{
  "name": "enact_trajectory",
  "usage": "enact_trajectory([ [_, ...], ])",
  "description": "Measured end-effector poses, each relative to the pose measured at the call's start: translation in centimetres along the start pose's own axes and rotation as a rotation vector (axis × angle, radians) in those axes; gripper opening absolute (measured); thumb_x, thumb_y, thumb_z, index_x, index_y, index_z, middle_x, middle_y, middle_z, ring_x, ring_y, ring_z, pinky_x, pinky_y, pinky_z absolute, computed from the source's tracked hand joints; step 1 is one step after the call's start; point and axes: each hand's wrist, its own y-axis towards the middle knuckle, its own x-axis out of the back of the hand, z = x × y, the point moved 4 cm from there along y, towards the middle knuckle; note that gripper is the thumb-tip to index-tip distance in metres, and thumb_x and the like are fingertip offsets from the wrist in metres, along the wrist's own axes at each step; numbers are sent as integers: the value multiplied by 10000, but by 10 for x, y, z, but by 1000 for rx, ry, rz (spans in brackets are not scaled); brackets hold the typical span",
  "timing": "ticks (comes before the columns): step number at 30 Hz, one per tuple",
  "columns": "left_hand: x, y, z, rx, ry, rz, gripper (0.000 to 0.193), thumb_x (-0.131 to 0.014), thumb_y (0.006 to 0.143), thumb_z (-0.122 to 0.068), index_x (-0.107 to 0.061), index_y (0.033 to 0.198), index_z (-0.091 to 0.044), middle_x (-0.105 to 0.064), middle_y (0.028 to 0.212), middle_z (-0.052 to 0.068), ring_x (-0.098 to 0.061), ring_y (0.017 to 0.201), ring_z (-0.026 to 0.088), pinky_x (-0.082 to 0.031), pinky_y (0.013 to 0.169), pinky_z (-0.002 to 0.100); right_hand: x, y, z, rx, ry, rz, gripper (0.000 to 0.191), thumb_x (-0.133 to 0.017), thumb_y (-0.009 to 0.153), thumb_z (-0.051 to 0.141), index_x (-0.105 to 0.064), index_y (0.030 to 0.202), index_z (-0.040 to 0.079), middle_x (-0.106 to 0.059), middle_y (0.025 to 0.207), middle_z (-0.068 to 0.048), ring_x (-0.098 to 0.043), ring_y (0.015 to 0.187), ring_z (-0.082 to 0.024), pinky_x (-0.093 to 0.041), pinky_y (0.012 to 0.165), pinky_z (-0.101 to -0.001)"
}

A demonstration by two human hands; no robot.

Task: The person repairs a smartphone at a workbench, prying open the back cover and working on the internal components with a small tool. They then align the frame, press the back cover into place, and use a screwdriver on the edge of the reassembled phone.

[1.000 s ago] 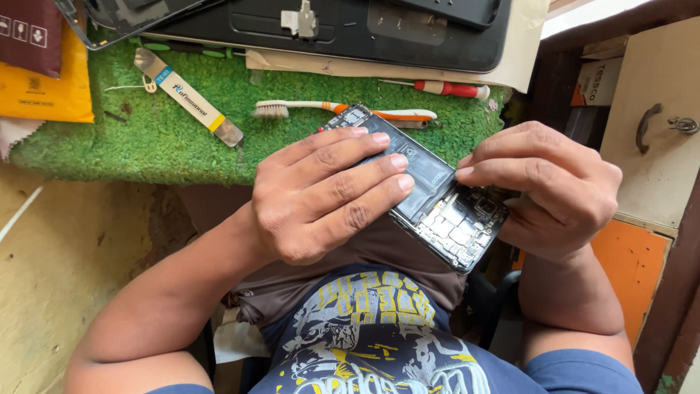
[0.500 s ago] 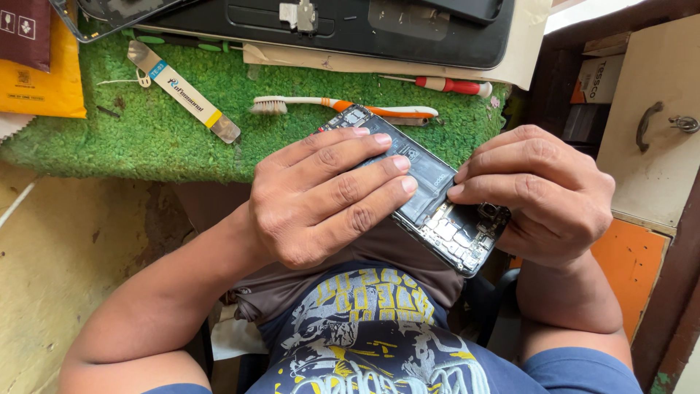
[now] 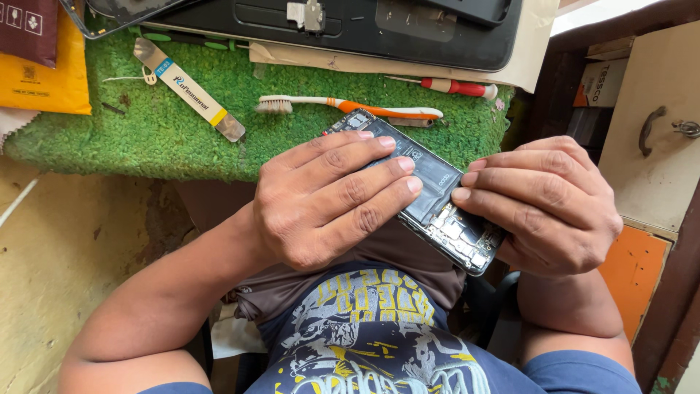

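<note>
Both hands grip an opened phone (image 3: 430, 197) with its back cover off, held over the lap. The left hand (image 3: 328, 201) lies across its upper half, fingers flat on the battery. The right hand (image 3: 543, 204) clasps the lower end; its fingertips have slid closer to the left fingers than a second ago, possibly pressing the circuit board. Beyond the left hand, a toothbrush (image 3: 350, 106) rests on a green mat (image 3: 146, 138).
</note>
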Motion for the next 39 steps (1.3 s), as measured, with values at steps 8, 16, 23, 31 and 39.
enact_trajectory([
  [8,2,0,0,-8,20,-1,327,-713,928,-73,-714,1240,25,-721,1218,168,-713,1155,343,-595,1042,483,-4,-1,-5,-20,63,-32,82,-708,811,27,-721,880,-16,-687,846,-127,-711,797,-276,-551,723,-388],
  [16,2,-1,0,-19,26,-8,334,-726,925,-68,-722,1249,15,-722,1229,163,-711,1168,342,-589,1053,487,-5,-1,-10,57,101,-63,153,-719,724,38,-727,861,-29,-679,827,-139,-686,791,-300,-550,688,-395],
  [23,4,0,0,-41,40,-35,336,-728,913,-60,-729,1241,13,-724,1225,168,-710,1171,344,-585,1055,488,-6,-6,-20,-76,165,-150,248,-827,767,62,-649,895,-56,-652,838,-122,-668,776,-261,-541,701,-348],
  [31,5,-1,1,-54,35,-34,352,-717,896,-70,-729,1236,19,-725,1220,174,-709,1171,350,-582,1057,492,-1,-15,-27,141,80,-122,147,-764,734,51,-719,859,-12,-703,773,-127,-684,725,-263,-482,650,-368],
  [39,3,-2,3,-36,202,5,327,-688,935,-59,-734,1250,16,-723,1230,163,-701,1181,357,-576,1058,487,-13,-13,-27,50,-22,-198,258,-778,752,125,-648,882,-56,-630,869,-130,-642,791,-294,-506,719,-401],
])
